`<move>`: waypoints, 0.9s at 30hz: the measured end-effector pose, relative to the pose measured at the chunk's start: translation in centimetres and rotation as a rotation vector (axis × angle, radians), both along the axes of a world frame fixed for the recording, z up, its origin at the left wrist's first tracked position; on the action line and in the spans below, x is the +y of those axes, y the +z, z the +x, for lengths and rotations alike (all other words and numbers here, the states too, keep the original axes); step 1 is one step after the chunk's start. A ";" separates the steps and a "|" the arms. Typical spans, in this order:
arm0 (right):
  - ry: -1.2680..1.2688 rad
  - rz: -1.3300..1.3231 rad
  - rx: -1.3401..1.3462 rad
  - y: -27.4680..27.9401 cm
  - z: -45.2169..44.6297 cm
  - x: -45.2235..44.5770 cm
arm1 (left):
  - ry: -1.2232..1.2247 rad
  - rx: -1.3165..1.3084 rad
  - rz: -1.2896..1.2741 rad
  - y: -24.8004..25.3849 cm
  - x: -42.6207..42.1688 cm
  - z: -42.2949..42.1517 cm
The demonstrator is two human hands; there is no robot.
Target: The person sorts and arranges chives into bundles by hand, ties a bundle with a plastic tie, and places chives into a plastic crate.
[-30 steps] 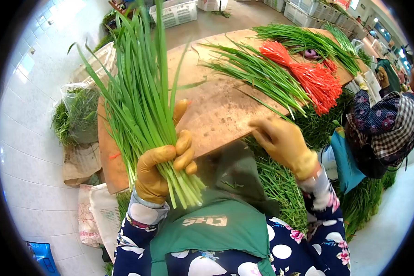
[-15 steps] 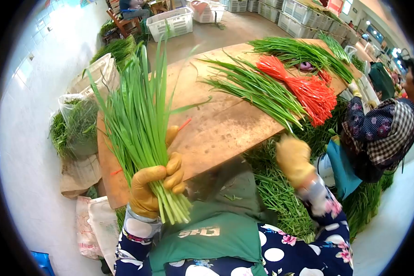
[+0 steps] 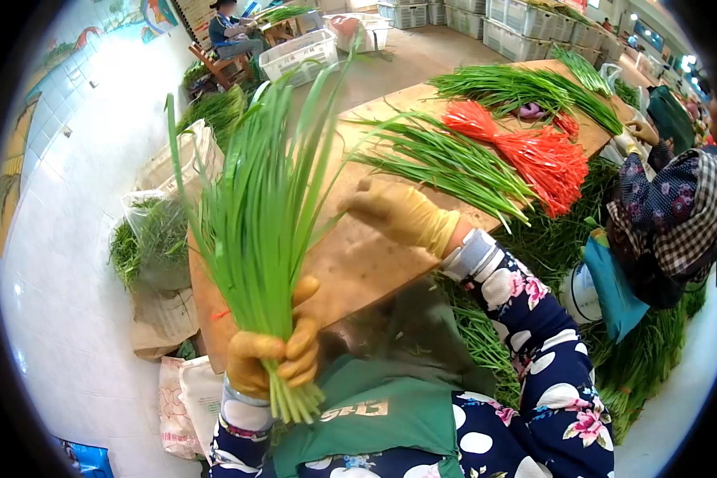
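Observation:
My left hand [image 3: 272,360], in a yellow glove, is wrapped round the lower stems of a bunch of long green leaves [image 3: 259,231], which stands upright over the left part of the wooden board [image 3: 374,267]. My right hand [image 3: 394,211], gloved too, is above the board to the right of the bunch. Its fingers are bent together towards the leaves, and whatever they hold is too small to make out. Loose green stalks [image 3: 454,171] lie on the board beyond it, beside a bundle of red ties [image 3: 538,159].
More green stalks [image 3: 502,88] lie at the board's far end. A co-worker in a checked garment [image 3: 669,211] is at the right. Cut greens [image 3: 486,338] are heaped below the board. Bags of greens [image 3: 155,239] stand at the left, white crates [image 3: 299,57] behind.
My right hand has moved left and up from the board's near right edge to beside the bunch. The bunch, still in my left hand, is more upright and slightly lower.

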State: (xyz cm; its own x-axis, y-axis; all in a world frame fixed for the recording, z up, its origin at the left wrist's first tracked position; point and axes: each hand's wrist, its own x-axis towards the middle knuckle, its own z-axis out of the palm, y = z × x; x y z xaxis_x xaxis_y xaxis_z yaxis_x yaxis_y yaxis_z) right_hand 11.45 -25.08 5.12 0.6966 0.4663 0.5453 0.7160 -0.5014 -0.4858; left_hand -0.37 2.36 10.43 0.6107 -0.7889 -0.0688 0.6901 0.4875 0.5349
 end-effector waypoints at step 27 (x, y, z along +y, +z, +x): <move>-0.259 1.008 0.775 -3.6 -27.1 -18.9 | 0.045 0.099 -0.075 -2.4 -0.3 2.5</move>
State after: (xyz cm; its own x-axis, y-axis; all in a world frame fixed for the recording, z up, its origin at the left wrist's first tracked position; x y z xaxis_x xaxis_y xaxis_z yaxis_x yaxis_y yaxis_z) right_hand -15.65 -43.94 1.47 0.9944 -0.1056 -0.0080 0.0182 0.2445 -0.9695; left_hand 2.16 2.06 8.01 0.6390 -0.7658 -0.0721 0.7139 0.5556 0.4262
